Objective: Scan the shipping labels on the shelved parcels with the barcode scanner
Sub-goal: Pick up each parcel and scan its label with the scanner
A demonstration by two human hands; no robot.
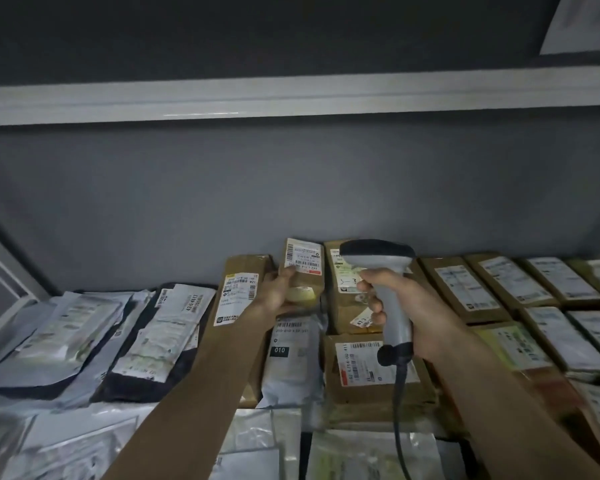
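My left hand (280, 292) grips a small brown cardboard parcel (307, 278) and holds it tilted up near the back wall. Its white shipping label (302, 257) with barcodes faces me. My right hand (400, 311) holds the grey barcode scanner (383, 268) by its handle. The scanner's dark head sits just right of the held parcel, at about the same height. Its black cable (399, 403) hangs down from the handle. Around both hands lie several labelled cardboard boxes (369, 370) on the shelf.
Grey and dark plastic mailer bags (156, 337) lie stacked on the left. Rows of flat labelled boxes (465, 289) fill the right side. A white shelf edge (291, 98) runs overhead. A grey wall closes the back, and a white frame (4, 296) stands at the left.
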